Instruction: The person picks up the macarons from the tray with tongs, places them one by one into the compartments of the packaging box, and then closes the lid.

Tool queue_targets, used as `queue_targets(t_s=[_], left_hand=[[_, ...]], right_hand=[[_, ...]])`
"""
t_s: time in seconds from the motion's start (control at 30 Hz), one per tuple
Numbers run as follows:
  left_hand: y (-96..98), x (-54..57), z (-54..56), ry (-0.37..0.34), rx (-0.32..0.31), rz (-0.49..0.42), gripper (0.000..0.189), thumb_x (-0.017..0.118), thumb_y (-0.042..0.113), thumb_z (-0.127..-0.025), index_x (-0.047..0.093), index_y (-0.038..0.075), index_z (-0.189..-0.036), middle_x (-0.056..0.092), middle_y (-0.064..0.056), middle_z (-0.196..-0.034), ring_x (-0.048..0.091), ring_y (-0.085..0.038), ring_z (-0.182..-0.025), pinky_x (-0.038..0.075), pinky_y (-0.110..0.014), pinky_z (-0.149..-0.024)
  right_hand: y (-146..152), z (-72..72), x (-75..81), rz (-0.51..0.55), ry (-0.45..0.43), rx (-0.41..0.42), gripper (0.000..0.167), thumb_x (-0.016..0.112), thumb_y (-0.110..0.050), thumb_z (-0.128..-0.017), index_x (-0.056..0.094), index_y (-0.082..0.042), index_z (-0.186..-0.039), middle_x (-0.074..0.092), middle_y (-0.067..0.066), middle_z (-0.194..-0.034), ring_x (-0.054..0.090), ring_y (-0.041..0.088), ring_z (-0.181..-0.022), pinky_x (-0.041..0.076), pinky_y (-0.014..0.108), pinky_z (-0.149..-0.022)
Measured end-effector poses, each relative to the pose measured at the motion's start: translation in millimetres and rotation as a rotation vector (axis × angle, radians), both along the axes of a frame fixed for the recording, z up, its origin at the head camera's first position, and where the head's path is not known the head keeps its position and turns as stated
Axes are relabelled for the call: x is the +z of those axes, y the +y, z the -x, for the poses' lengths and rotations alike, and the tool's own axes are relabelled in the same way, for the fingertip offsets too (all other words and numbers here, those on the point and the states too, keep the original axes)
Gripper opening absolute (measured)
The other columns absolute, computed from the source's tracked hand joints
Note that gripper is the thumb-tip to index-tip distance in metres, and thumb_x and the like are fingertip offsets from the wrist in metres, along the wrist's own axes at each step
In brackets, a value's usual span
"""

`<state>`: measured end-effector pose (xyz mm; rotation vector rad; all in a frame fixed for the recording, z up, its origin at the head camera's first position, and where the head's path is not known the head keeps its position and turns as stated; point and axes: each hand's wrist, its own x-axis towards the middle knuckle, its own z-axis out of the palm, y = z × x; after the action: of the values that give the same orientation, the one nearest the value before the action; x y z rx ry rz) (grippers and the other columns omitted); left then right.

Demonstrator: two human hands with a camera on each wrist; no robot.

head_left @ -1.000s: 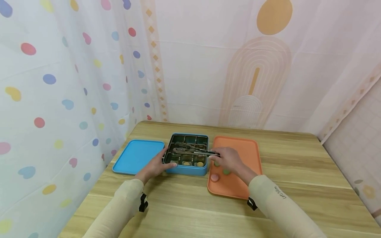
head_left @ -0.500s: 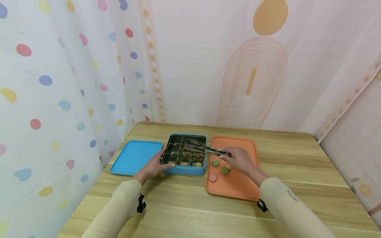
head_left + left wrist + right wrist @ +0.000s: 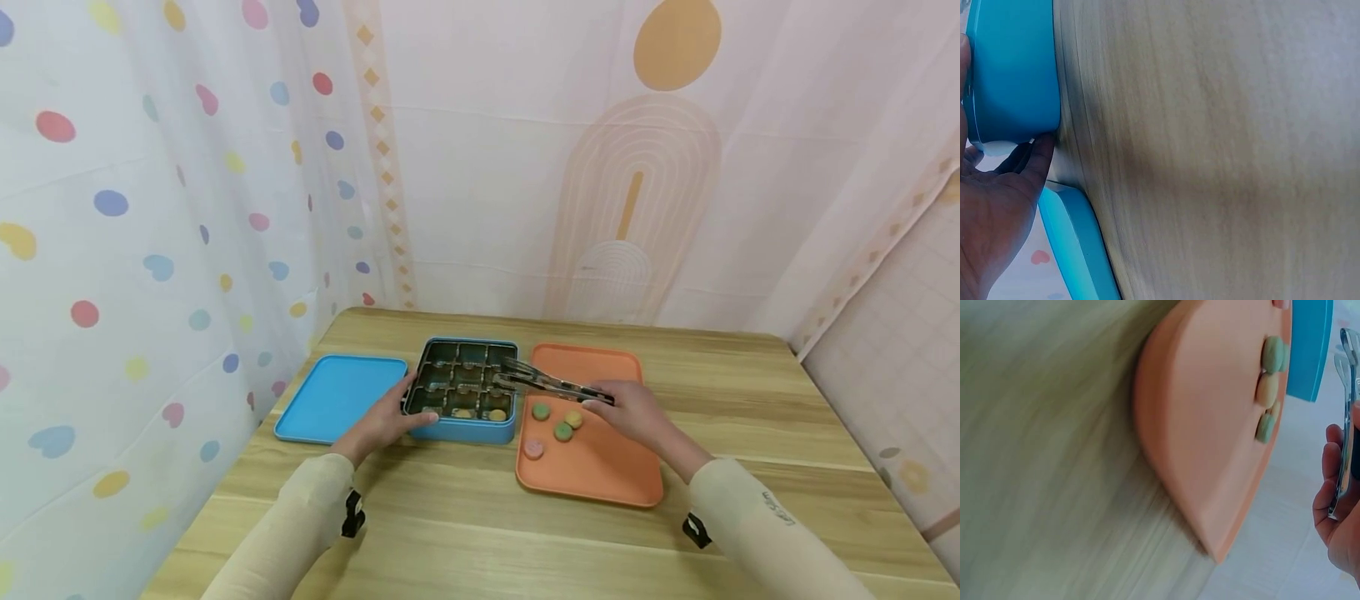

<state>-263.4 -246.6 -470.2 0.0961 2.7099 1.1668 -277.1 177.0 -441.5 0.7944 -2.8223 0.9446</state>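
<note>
My left hand (image 3: 381, 423) grips the near left corner of a blue box (image 3: 472, 431), thumb over the front rim and fingers along its side. Dark dividers split the box into compartments; yellowish macarons (image 3: 497, 414) show in its front row. My right hand (image 3: 636, 410) holds metal tongs (image 3: 558, 387), tips apart, above the box's right edge and an orange tray (image 3: 600, 471). On that tray lie two green macarons (image 3: 541, 412), a yellow macaron (image 3: 573, 418) and a pink macaron (image 3: 533, 449). In the right wrist view my fingers wrap the tongs' handle (image 3: 1355, 450).
A shallow blue lid (image 3: 341, 398) lies just left of the box on the wooden table (image 3: 450, 517). The orange tray stands close to the box's right side. Patterned curtains (image 3: 480, 167) hang behind and along the left of the table.
My right hand has drawn the tongs back to the right, from over the box to its right edge, uncovering the macarons on the tray. My left hand keeps its grip on the box.
</note>
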Motion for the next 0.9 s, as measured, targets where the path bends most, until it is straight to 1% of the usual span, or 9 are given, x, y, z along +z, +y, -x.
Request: queue_targets(t_s=[0.03, 0.17, 0.27, 0.4, 0.47, 0.67, 0.73, 0.9], left_hand=[[-0.1, -0.1, -0.1, -0.001, 0.001, 0.000, 0.102, 0.071, 0.049, -0.090, 0.009, 0.012, -0.161, 0.010, -0.023, -0.163, 0.014, -0.047, -0.146, 0.023, -0.066, -0.111], [0.0, 0.2, -0.6, -0.006, 0.003, -0.008, 0.102, 0.071, 0.050, -0.090, 0.009, 0.014, -0.161, 0.010, -0.022, -0.163, 0.014, -0.047, -0.146, 0.023, -0.066, -0.111], [0.2, 0.4, -0.6, -0.006, 0.000, -0.014, 0.101, 0.071, 0.048, -0.090, 0.009, 0.014, -0.161, 0.009, -0.021, -0.163, 0.013, -0.046, -0.146, 0.023, -0.065, -0.111], [-0.1, 0.1, 0.1, 0.002, -0.007, -0.016, 0.101, 0.071, 0.048, -0.090, 0.008, 0.013, -0.161, 0.009, -0.022, -0.163, 0.013, -0.046, -0.147, 0.023, -0.065, -0.111], [-0.3, 0.0, 0.4, 0.005, -0.009, -0.016, 0.101, 0.071, 0.048, -0.090, 0.008, 0.013, -0.161, 0.009, -0.022, -0.163, 0.012, -0.047, -0.147, 0.022, -0.065, -0.111], [-1.0, -0.9, 0.9, 0.011, -0.009, -0.009, 0.101, 0.071, 0.048, -0.090, 0.009, 0.012, -0.161, 0.010, -0.023, -0.163, 0.014, -0.047, -0.146, 0.023, -0.065, -0.111], [-1.2, -1.1, 0.8, 0.011, -0.009, -0.011, 0.102, 0.071, 0.048, -0.090, 0.009, 0.012, -0.161, 0.010, -0.023, -0.163, 0.014, -0.047, -0.146, 0.023, -0.065, -0.111], [-0.8, -0.5, 0.3, 0.010, -0.008, -0.017, 0.101, 0.072, 0.047, -0.090, 0.010, 0.011, -0.161, 0.010, -0.023, -0.163, 0.013, -0.047, -0.146, 0.023, -0.066, -0.111]], right_hand=[[2.7, -0.5, -0.7, -0.003, 0.001, -0.002, 0.031, 0.066, -0.032, -0.097, 0.072, -0.011, -0.120, 0.068, -0.002, -0.089, 0.040, 0.008, -0.051, 0.037, 0.028, -0.053], [14.2, -3.1, -1.3, -0.005, -0.009, 0.009, 0.025, 0.065, -0.031, -0.098, 0.073, -0.014, -0.115, 0.064, -0.001, -0.080, 0.042, 0.010, -0.054, 0.038, 0.029, -0.054], [23.0, -5.4, -1.2, -0.008, -0.025, 0.015, 0.024, 0.065, -0.030, -0.098, 0.072, -0.014, -0.115, 0.063, 0.000, -0.077, 0.043, 0.011, -0.054, 0.038, 0.029, -0.053], [33.9, -8.7, -3.3, -0.015, -0.032, 0.014, 0.021, 0.067, -0.028, -0.097, 0.073, -0.014, -0.111, 0.064, -0.004, -0.082, 0.046, 0.011, -0.060, 0.039, 0.029, -0.054], [39.3, -10.7, -5.3, -0.021, -0.027, 0.013, 0.020, 0.068, -0.028, -0.096, 0.074, -0.014, -0.109, 0.063, -0.007, -0.081, 0.046, 0.011, -0.061, 0.039, 0.028, -0.054], [52.4, -17.0, -12.3, -0.049, 0.005, 0.036, 0.019, 0.071, -0.028, -0.094, 0.074, -0.014, -0.107, 0.056, -0.011, -0.072, 0.045, 0.006, -0.059, 0.039, 0.025, -0.052], [55.1, -19.3, -13.8, -0.053, 0.002, 0.046, 0.018, 0.072, -0.027, -0.093, 0.075, -0.015, -0.107, 0.056, -0.011, -0.072, 0.044, 0.005, -0.058, 0.039, 0.025, -0.051], [59.4, -25.0, -15.3, -0.074, -0.018, 0.039, 0.020, 0.072, -0.026, -0.093, 0.074, -0.014, -0.109, 0.056, -0.011, -0.074, 0.045, 0.005, -0.060, 0.039, 0.025, -0.053]])
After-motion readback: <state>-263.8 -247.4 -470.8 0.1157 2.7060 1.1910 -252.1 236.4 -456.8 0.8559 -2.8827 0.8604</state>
